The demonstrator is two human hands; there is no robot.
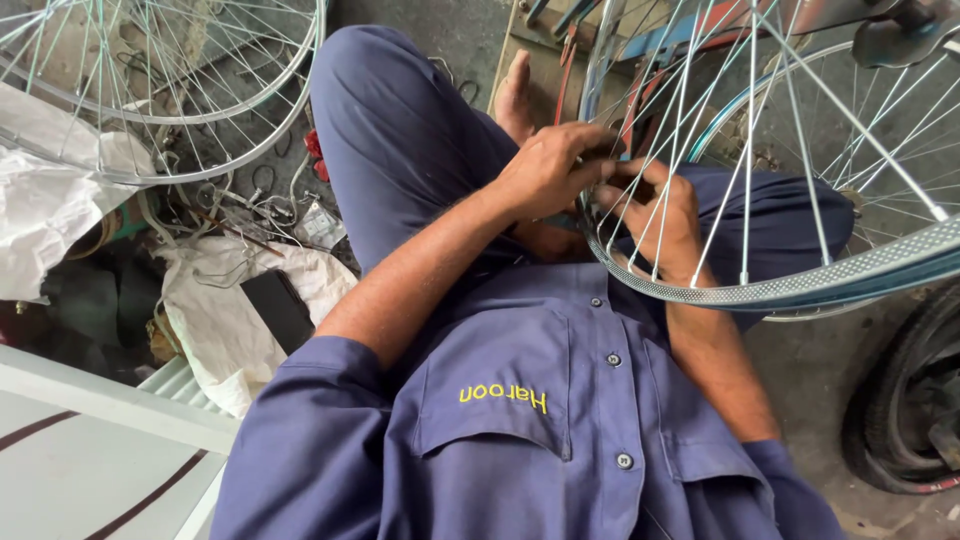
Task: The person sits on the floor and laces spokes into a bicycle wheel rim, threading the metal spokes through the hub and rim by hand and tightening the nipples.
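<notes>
I sit with a silver bicycle wheel [800,285] resting across my right thigh, its thin spokes [750,150] fanning up to the right. My left hand [548,170] is curled around the rim's left edge, fingers closed near where the spokes meet it. Opposite it, my right hand [662,218] reaches in behind the spokes, and its fingers pinch a spoke end close to the left fingertips. What lies between the fingertips is too small to make out. I wear a blue work shirt and blue trousers, and my bare foot [515,95] shows past the left knee.
A second spoked wheel [170,90] lies at the top left over loose wire parts. White sacks [215,320] and a dark flat object [278,310] sit on the left, a white board [90,440] at the bottom left, and a black tyre [905,410] at the lower right.
</notes>
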